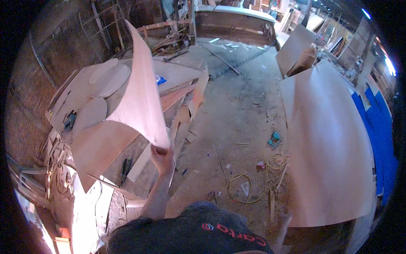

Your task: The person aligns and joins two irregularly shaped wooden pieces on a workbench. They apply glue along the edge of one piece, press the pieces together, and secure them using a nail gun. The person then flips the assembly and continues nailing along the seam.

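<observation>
My left hand (pixel 163 155) is closed on the lower corner of a thin, pale plywood offcut (pixel 141 91). The piece stands tilted upward, with a concave curved cut along its left side and a pointed tip at the top. My right hand (pixel 284 223) is low in the view, blurred by motion, beside the lower left corner of a large plywood sheet (pixel 332 156). Its fingers are too smeared to read, and contact with the sheet is unclear. Behind the offcut, rounded board pieces (pixel 112 80) lie on a work table (pixel 173 72).
A brown board (pixel 101 148) and dark-handled pliers-like tools (pixel 125 167) lie on the table's near side. Along the floor (pixel 237 122) are a yellow hose coil (pixel 240 188), a teal scrap (pixel 275 139) and wood bits. Blue sheeting (pixel 376 135) borders the large sheet.
</observation>
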Available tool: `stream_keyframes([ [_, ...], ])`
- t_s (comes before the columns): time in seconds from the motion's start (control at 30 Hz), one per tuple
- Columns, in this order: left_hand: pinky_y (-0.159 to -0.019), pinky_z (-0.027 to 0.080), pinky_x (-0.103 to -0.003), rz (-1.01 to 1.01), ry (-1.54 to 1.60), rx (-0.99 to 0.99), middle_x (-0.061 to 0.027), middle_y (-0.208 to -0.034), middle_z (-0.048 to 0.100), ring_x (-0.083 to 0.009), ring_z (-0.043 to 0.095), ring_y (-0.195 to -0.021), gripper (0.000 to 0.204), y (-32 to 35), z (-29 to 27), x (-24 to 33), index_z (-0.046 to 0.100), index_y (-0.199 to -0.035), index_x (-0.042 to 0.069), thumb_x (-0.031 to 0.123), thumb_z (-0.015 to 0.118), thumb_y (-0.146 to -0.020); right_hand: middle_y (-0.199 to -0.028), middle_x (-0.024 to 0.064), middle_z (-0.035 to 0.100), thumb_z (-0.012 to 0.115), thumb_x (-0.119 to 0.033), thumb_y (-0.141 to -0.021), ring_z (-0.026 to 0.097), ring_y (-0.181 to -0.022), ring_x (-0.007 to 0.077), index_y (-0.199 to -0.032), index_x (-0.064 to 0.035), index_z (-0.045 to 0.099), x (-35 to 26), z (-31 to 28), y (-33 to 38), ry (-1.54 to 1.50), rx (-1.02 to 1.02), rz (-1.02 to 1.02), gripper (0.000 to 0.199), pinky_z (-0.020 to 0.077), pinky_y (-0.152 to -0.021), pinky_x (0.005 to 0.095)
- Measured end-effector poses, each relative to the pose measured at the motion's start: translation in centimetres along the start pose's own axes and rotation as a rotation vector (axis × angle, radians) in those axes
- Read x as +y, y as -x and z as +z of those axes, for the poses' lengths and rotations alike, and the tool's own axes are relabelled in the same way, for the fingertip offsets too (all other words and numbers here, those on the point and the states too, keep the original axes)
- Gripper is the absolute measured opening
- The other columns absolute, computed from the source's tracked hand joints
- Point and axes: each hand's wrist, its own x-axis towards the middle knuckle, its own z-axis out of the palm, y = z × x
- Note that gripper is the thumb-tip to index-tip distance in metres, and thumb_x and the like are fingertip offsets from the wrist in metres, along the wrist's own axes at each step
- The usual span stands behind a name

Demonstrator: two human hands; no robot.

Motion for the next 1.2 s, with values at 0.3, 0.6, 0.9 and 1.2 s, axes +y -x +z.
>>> stream_keyframes([
  [0.3, -0.065, 0.041, -0.024, -0.016, -0.022, 0.255, 0.0026, -0.076, 0.054, -0.0063, 0.049, -0.069, 0.032, -11.0, 9.3, 0.6, 0.051, -0.093, 0.007, 0.005, 0.079, -0.078, -0.091, 0.0059, 0.061, 0.051, -0.025, -0.099, 0.057, -0.078, 0.0187, -0.123, -0.0072, 0.058, -8.1, 19.6, -9.0, 0.457, -0.658, 0.187, 0.030, 0.0495, -0.072, 0.0375],
  [0.6, -0.077, 0.041, -0.023, 0.087, 0.144, 0.523, 0.0016, -0.090, 0.055, -0.0072, 0.050, -0.082, 0.033, -13.6, 14.3, -1.4, 0.052, -0.108, 0.004, 0.002, 0.074, -0.084, -0.093, 0.0046, 0.059, 0.046, -0.028, -0.103, 0.054, -0.081, 0.0172, -0.119, -0.0094, 0.057, -23.4, 25.7, -43.7, 0.728, -0.598, 0.028, 0.027, 0.0469, -0.076, 0.0357],
  [0.9, -0.077, 0.043, -0.027, -0.010, -0.184, 0.791, -0.0017, -0.093, 0.057, -0.0098, 0.052, -0.084, 0.029, -16.7, 15.0, -3.9, 0.052, -0.105, 0.004, 0.005, 0.074, -0.086, -0.099, 0.0062, 0.061, 0.049, -0.028, -0.101, 0.055, -0.089, 0.0202, -0.115, -0.0091, 0.060, -50.8, 54.9, -70.6, 1.280, -0.467, -1.419, 0.026, 0.0461, -0.084, 0.0358],
  [1.2, -0.081, 0.045, -0.029, -0.093, -0.282, 0.905, -0.0027, -0.101, 0.060, -0.0121, 0.055, -0.091, 0.034, -25.9, 16.9, -5.9, 0.054, -0.114, 0.002, 0.001, 0.073, -0.086, -0.103, 0.0157, 0.072, 0.072, -0.017, -0.085, 0.069, -0.096, 0.0314, -0.114, -0.0004, 0.067, -73.5, 76.4, -39.8, 0.476, -0.815, -1.171, 0.034, 0.0514, -0.086, 0.0405],
])
